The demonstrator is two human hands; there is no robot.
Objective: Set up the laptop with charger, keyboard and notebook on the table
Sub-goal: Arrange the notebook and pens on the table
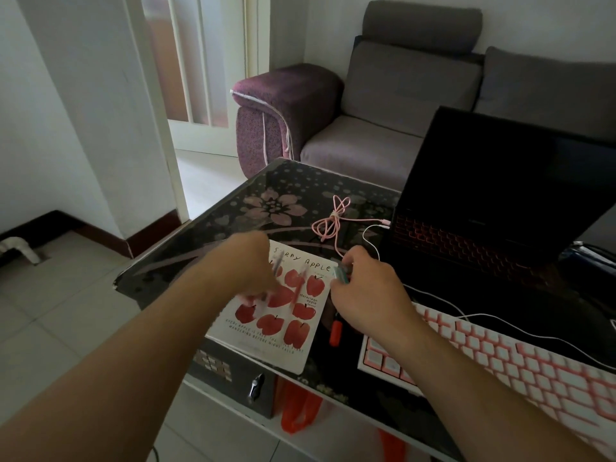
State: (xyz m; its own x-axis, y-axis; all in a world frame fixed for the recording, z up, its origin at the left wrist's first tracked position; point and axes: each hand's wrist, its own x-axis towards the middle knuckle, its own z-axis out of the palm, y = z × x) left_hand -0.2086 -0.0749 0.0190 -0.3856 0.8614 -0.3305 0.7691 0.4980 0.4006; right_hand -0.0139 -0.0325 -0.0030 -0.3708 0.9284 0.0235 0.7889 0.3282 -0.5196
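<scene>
Pinching pens (266,288) with the left hand (253,261) and a small teal thing (341,274) with the right hand (363,291), the person risks rolling them off the notebook (266,331) or snagging the pink cable (330,221).

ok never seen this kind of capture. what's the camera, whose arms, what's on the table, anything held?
One picture, from a wide-angle camera worn on a person's head, looking forward and down. There is no robot: both arms are the wearer's. On the dark glass table lie a notebook with apples on its cover, an open laptop, a pink and white keyboard, a looped pink cable and a small orange item. The left hand is over the notebook, blurred, seemingly with a pen; I cannot tell its grip. The right hand pinches a small pale green object, too blurred to name.
</scene>
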